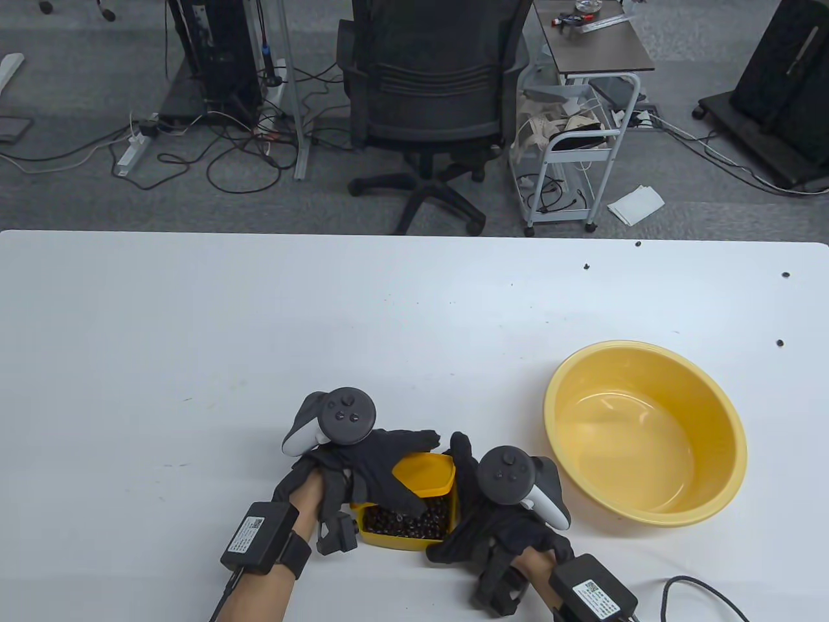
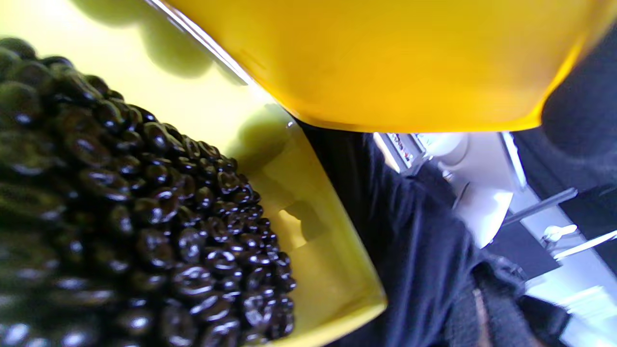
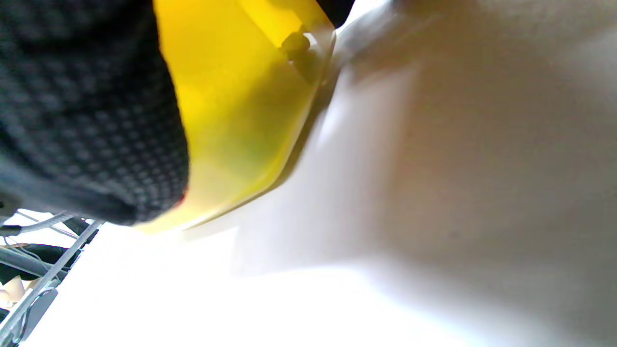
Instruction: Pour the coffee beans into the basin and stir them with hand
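Down at the near edge of the white surface (image 1: 194,337), both gloved hands meet around a small yellow box (image 1: 447,512) filled with dark coffee beans (image 1: 408,521). A yellow lid (image 1: 424,476) sits tilted over the box's far part, lifted clear of the beans. The left hand (image 1: 363,466) reaches in from the left, its fingers curled over the lid, gripping it. The right hand (image 1: 492,518) is pressed against the box's right side, its fingers wrapped round the wall, holding it. The left wrist view shows the glossy beans (image 2: 144,217) heaped inside the box (image 2: 318,270) with the lid (image 2: 385,62) hanging above them. To the right of the hands, apart from the box, the yellow basin (image 1: 712,414) stands upright on the surface with no beans in it.
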`<state>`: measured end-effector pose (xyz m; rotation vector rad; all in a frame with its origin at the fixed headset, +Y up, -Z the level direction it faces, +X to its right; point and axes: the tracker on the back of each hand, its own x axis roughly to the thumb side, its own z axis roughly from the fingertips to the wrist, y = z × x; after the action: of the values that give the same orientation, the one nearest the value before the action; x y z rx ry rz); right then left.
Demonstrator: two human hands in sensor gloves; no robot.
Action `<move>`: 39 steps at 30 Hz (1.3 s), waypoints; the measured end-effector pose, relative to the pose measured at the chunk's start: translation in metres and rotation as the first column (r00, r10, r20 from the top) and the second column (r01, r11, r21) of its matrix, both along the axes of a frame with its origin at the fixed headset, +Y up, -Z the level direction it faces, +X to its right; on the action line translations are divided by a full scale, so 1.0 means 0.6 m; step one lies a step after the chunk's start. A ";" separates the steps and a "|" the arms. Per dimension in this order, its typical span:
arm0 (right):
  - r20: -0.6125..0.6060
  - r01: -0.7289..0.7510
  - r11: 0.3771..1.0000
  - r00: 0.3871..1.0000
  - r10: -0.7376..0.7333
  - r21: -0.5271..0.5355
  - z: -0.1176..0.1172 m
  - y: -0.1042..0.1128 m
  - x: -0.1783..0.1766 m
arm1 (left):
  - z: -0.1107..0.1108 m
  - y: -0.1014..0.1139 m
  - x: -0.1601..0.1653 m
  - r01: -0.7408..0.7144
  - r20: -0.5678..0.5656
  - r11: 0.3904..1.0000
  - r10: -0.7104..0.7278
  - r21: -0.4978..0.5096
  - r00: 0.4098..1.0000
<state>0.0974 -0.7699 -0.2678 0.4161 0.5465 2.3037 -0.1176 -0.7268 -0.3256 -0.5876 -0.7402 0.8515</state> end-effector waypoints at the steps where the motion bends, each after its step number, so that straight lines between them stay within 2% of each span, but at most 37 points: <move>1: -0.001 -0.007 1.000 1.000 0.007 0.002 0.000 -0.001 -0.001 | -0.002 0.000 -0.009 -0.052 -0.014 0.998 0.052 -0.022 0.999; 3: -0.015 -0.035 0.999 0.999 0.035 -0.001 0.000 -0.002 -0.004 | -0.006 0.001 -0.029 -0.194 -0.095 0.978 0.186 -0.074 0.978; 4: -0.009 -0.036 0.999 0.999 0.036 0.011 0.002 -0.002 -0.006 | -0.006 0.003 -0.043 -0.205 -0.151 0.978 0.197 -0.044 0.969; 6: -0.012 -0.039 0.999 0.999 0.039 0.016 0.003 -0.002 -0.006 | -0.008 0.012 -0.070 -0.148 -0.214 0.987 0.159 0.064 0.964; 8: -0.012 -0.040 0.999 0.999 0.041 0.019 0.004 -0.002 -0.007 | -0.006 0.024 -0.103 -0.076 -0.314 0.989 0.113 0.129 0.943; 12: -0.011 -0.045 0.999 0.999 0.046 0.028 0.004 -0.001 -0.007 | 0.000 0.050 -0.176 -0.014 -0.543 0.981 0.120 0.195 0.831; 15: -0.010 -0.055 0.998 0.998 0.055 0.045 0.006 -0.001 -0.008 | 0.009 0.058 -0.228 0.263 -0.780 0.940 0.005 0.216 0.626; 16: -0.012 -0.054 0.998 0.998 0.055 0.044 0.006 -0.001 -0.008 | 0.012 0.054 -0.244 0.391 -0.849 0.902 -0.054 0.185 0.525; 17: -0.014 -0.053 0.998 0.998 0.054 0.045 0.006 -0.001 -0.008 | 0.013 0.050 -0.252 0.464 -0.875 0.872 -0.097 0.155 0.474; 18: -0.015 -0.055 0.997 0.998 0.056 0.048 0.006 -0.001 -0.008 | 0.014 0.043 -0.264 0.579 -0.903 0.812 -0.187 0.080 0.387; 19: -0.018 -0.057 0.997 0.998 0.058 0.053 0.007 -0.001 -0.009 | 0.015 0.036 -0.271 0.657 -0.911 0.754 -0.263 0.011 0.317; 21: -0.024 -0.062 0.996 0.998 0.064 0.067 0.009 -0.001 -0.009 | 0.013 0.025 -0.279 0.734 -0.903 0.675 -0.361 -0.080 0.234; 25: -0.039 -0.086 0.991 0.995 0.090 0.101 0.012 0.001 -0.010 | 0.010 0.004 -0.285 0.785 -0.871 0.589 -0.470 -0.192 0.140; 27: -0.049 -0.099 0.987 0.993 0.106 0.127 0.015 0.002 -0.010 | 0.007 -0.013 -0.290 0.815 -0.815 0.509 -0.573 -0.276 0.082; 31: -0.057 -0.111 0.978 0.991 0.123 0.178 0.018 0.006 -0.008 | 0.004 -0.034 -0.302 0.804 -0.712 0.412 -0.702 -0.428 -0.019; 32: -0.059 -0.109 0.976 0.991 0.122 0.188 0.018 0.007 -0.008 | 0.002 -0.038 -0.304 0.785 -0.689 0.411 -0.725 -0.464 -0.028; 34: -0.061 -0.118 0.972 0.989 0.133 0.203 0.020 0.007 -0.009 | -0.002 -0.049 -0.305 0.760 -0.659 0.428 -0.752 -0.490 -0.002; 37: -0.063 -0.126 0.970 0.988 0.142 0.210 0.021 0.007 -0.010 | -0.004 -0.063 -0.306 0.729 -0.576 0.408 -0.817 -0.549 0.023; 39: -0.063 -0.125 0.969 0.988 0.141 0.211 0.021 0.008 -0.010 | -0.004 -0.063 -0.309 0.736 -0.595 0.418 -0.803 -0.532 0.026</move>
<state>0.0913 -0.7650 -0.2554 0.5869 0.3832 2.4933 -0.3027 -0.7643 -0.3278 -0.4823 0.5588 -0.0277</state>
